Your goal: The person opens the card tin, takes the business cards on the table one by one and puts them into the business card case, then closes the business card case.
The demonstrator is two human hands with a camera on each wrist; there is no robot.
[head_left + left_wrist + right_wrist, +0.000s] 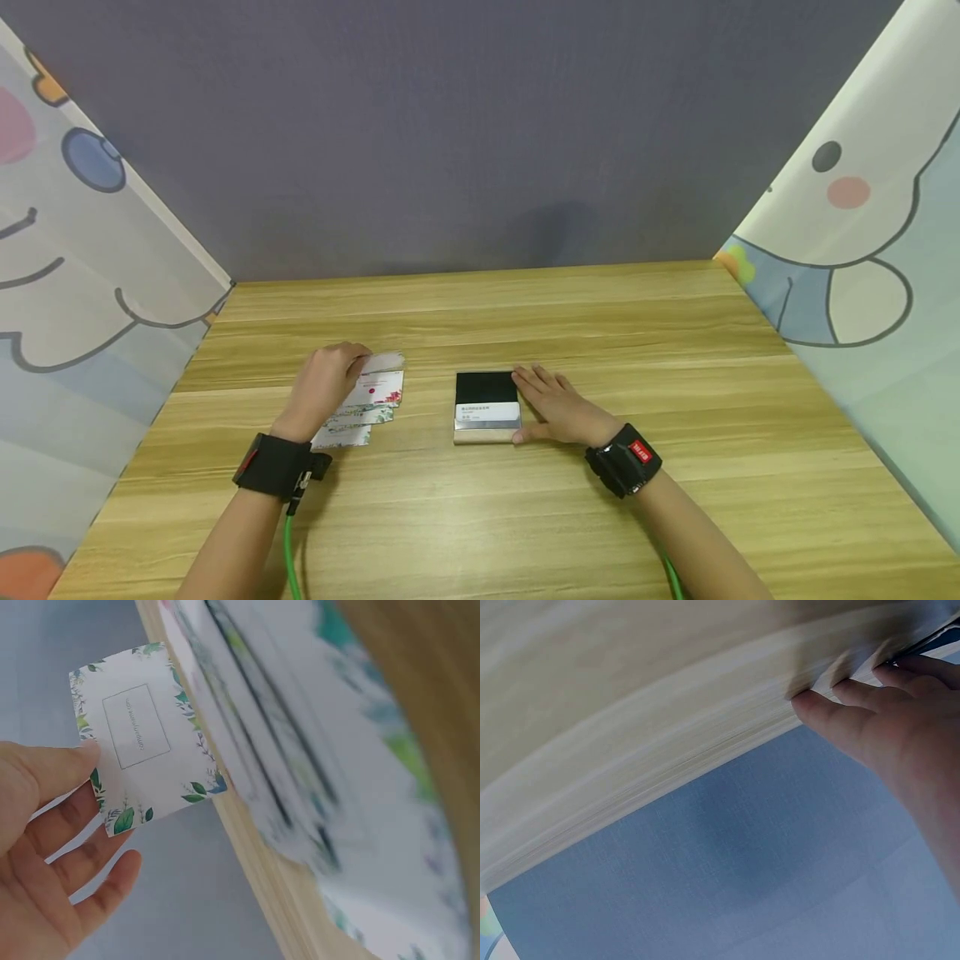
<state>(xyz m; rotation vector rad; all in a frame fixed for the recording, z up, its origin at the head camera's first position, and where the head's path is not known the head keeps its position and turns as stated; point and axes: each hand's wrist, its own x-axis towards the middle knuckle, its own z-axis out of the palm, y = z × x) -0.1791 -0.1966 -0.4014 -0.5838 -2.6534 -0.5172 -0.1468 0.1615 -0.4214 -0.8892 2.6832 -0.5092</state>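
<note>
My left hand (322, 387) pinches a white business card (150, 780) between thumb and fingers. Green and blue leaves border the card, around a framed line of print. Below it, more cards (380, 389) lie overlapped in a column on the table, one with a red dot and red flowers. To their right lies a small card case (486, 386), black above, with a white printed card showing in its lower part. My right hand (558, 408) rests flat at the case's right side, fingers extended, thumb at its lower corner. In the right wrist view its fingertips (802, 701) touch the table.
The wooden table (480, 517) ends at a grey fabric panel (480, 142) at the back. Walls printed with cartoon figures stand at the left (97, 267) and right (855, 217). Both wrists wear black straps, with green cables (289, 554) running off them.
</note>
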